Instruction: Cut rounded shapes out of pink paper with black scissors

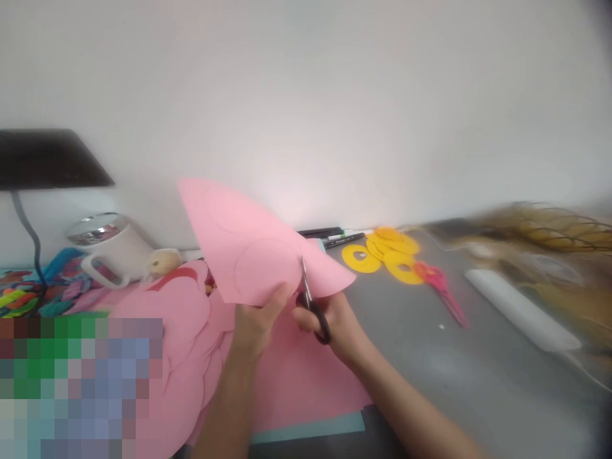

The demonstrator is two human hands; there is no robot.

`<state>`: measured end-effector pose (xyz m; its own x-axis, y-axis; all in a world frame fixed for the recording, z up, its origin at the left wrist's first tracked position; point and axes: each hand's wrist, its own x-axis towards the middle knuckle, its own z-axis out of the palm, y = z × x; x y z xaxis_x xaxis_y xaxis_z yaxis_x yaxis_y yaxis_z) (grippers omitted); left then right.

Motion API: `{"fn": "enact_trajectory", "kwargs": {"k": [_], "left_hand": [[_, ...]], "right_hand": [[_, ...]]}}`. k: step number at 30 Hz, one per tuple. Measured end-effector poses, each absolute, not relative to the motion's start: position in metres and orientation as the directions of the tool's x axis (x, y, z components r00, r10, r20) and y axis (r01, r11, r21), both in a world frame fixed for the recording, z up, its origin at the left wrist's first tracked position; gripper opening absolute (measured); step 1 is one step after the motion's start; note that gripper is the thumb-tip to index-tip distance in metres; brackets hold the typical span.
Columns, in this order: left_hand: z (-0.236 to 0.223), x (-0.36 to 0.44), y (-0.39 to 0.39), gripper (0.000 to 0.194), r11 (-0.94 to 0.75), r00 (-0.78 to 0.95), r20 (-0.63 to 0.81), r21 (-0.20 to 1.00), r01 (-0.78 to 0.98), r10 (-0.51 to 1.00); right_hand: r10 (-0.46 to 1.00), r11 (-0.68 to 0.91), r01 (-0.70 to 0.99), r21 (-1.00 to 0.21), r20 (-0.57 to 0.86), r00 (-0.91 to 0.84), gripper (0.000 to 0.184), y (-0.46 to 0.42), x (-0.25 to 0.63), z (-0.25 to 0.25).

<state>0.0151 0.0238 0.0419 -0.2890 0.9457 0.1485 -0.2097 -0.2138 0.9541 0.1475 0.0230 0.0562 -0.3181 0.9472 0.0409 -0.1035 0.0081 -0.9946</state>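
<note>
Pink sheet [261, 236] raised mid-view, above desk [415, 357]. Left hand [261, 322] pinches its lower edge, thumb on top. Right hand [340, 319] gripping black handles of scissors [312, 306]; blades at right side of drawn circle [268, 271]. Good practice: short snips along line, left hand turning sheet into blades, left thumb clear of cutting path, sheet kept taut.

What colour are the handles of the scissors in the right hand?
The handles are black, shown in the head view.
</note>
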Motion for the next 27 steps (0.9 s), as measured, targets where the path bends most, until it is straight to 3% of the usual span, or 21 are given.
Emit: {"fn": "enact_trajectory", "kwargs": {"k": [5, 10, 17, 22, 27], "left_hand": [[0.047, 0.017, 0.024, 0.047, -0.248, -0.281, 0.166, 0.925, -0.288, 0.945], [0.053, 0.021, 0.023, 0.035, -0.274, -0.276, 0.173, 0.880, -0.388, 0.945], [0.054, 0.017, 0.024, 0.014, -0.184, -0.145, 0.129, 0.857, -0.482, 0.981], [0.052, 0.016, 0.024, 0.043, -0.212, -0.232, 0.125, 0.891, -0.402, 0.965], [0.052, 0.019, 0.022, 0.054, -0.217, -0.282, 0.123, 0.918, -0.331, 0.951]], "right_hand": [[0.943, 0.022, -0.118, -0.993, 0.060, -0.328, 0.036, 0.024, 0.148, 0.054], [0.951, 0.087, -0.077, -0.993, 0.106, -0.290, 0.036, 0.023, 0.145, 0.047], [0.981, 0.184, 0.245, -0.952, 0.193, 0.013, 0.031, 0.018, 0.138, 0.040], [0.966, 0.128, 0.042, -0.991, 0.115, -0.230, 0.032, 0.020, 0.141, 0.045], [0.927, 0.043, -0.072, -0.996, 0.067, -0.370, 0.036, 0.022, 0.146, 0.050]]}}
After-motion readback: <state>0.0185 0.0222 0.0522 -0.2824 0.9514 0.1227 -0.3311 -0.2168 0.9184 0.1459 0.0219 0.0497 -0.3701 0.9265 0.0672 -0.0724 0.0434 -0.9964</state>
